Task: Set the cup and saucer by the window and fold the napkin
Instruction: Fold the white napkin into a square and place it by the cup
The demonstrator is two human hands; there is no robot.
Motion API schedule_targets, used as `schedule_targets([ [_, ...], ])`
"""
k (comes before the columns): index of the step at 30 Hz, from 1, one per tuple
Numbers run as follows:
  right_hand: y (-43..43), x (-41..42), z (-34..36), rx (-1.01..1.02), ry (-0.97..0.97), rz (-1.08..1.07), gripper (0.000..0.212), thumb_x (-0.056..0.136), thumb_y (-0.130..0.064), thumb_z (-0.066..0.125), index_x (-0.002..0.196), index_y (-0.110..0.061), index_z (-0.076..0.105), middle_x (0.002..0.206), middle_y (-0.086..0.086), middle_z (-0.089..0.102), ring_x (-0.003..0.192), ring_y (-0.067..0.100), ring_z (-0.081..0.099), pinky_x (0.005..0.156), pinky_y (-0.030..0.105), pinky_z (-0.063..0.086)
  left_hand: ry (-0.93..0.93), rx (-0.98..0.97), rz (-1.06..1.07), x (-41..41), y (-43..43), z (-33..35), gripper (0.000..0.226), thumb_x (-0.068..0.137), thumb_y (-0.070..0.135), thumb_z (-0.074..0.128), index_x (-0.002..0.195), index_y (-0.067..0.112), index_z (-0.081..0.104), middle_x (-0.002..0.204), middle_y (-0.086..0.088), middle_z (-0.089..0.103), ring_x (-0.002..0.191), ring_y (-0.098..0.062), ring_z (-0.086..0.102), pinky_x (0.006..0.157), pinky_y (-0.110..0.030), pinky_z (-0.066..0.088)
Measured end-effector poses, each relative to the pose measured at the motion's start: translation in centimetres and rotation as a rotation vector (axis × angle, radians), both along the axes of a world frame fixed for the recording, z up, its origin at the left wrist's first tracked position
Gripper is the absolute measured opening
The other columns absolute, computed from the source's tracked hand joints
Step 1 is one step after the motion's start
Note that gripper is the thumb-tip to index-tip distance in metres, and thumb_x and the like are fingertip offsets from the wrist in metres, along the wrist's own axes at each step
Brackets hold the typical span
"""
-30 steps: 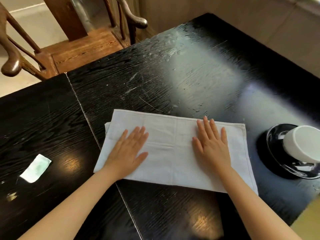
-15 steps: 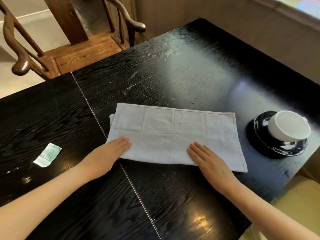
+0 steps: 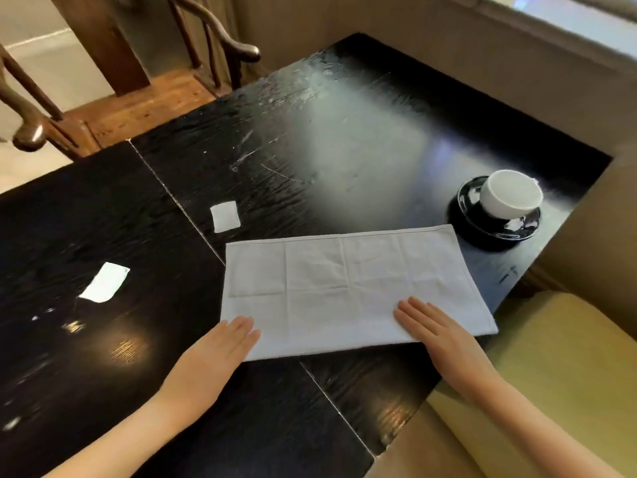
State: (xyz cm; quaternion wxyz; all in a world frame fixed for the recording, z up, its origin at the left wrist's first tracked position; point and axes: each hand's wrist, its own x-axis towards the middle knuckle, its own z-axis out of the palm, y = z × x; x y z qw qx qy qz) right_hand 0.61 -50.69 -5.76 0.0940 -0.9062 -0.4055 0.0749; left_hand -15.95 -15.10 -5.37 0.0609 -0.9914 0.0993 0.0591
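Observation:
A white napkin (image 3: 348, 288) lies flat on the black table (image 3: 269, 139), folded into a long rectangle. My left hand (image 3: 215, 353) rests flat at its near left corner, fingers together, palm down. My right hand (image 3: 436, 331) lies flat on the near right edge of the cloth. Neither hand holds anything. Just beyond the napkin's far right corner a white cup (image 3: 510, 194) sits upside down on a black saucer (image 3: 496, 229), near the table's right edge below the window sill (image 3: 551, 22).
Two small white paper pieces lie on the table: one square (image 3: 224, 216) beyond the napkin's left end, one (image 3: 104, 282) further left. A wooden chair (image 3: 144, 98) stands at the far side. A yellow cushioned seat (image 3: 551, 374) borders the table on the right.
Both hands slid from the middle of the napkin back to its near edge. The napkin has shifted right, uncovering the small square paper. The view swung left and up.

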Motion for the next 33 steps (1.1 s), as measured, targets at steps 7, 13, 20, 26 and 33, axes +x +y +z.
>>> schedule_targets([
  [7, 1.3, -2.3, 3.0, -0.007, 0.231, -0.145, 0.062, 0.083, -0.051, 0.019, 0.143, -0.036, 0.013, 0.154, -0.012, 0.010, 0.145, 0.007, 0.003, 0.120, 0.034, 0.001, 0.038, -0.250, 0.343, -2.4, -3.3, 1.6, 0.068, 0.094, 0.055, 0.011, 0.134, 0.013, 0.048, 0.140, -0.005, 0.046, 0.135, -0.014, 0.034, 0.114, -0.027, -0.001],
  [13, 16.4, -4.9, 0.5, 0.065, 0.236, -0.073, 0.071, 0.089, -0.051, -0.001, 0.147, -0.016, 0.020, 0.157, 0.003, 0.014, 0.146, 0.017, 0.003, 0.118, 0.036, -0.004, -0.065, -0.294, 0.657, 4.6, -9.5, -0.6, 0.064, 0.089, 0.037, 0.009, 0.143, 0.012, 0.032, 0.153, -0.007, 0.028, 0.142, -0.018, 0.020, 0.117, -0.049, 0.010],
  [20, 11.0, -2.8, -1.8, -0.065, 0.022, -0.081, 0.060, 0.092, -0.047, 0.006, 0.148, -0.026, 0.008, 0.157, -0.005, 0.003, 0.145, 0.016, -0.004, 0.114, 0.040, -0.013, -0.087, -0.188, 0.702, 4.7, -9.1, -3.2, 0.060, 0.092, 0.043, 0.002, 0.146, 0.018, -0.002, 0.156, 0.002, -0.004, 0.146, -0.015, 0.000, 0.117, -0.046, -0.003],
  [26, 3.7, 1.0, -1.2, -0.193, 0.031, -0.067, 0.057, 0.095, -0.050, 0.009, 0.147, -0.031, -0.005, 0.154, -0.010, -0.013, 0.143, 0.012, -0.016, 0.115, 0.037, -0.014, -0.080, -0.163, 0.752, 3.5, -7.5, -3.1, 0.068, 0.092, 0.054, 0.005, 0.146, 0.014, -0.002, 0.158, -0.004, -0.002, 0.146, -0.017, -0.002, 0.119, -0.039, 0.001],
  [33, -0.9, 3.2, -0.9, -0.197, 0.034, 0.109, 0.059, 0.093, -0.057, 0.004, 0.146, -0.033, -0.007, 0.155, -0.010, -0.012, 0.143, 0.009, -0.017, 0.116, 0.034, -0.013, -0.021, -0.112, 0.663, 2.6, -6.2, -2.9, 0.075, 0.087, 0.056, -0.003, 0.145, 0.009, -0.005, 0.156, -0.009, -0.005, 0.145, -0.019, -0.005, 0.119, -0.037, 0.002],
])
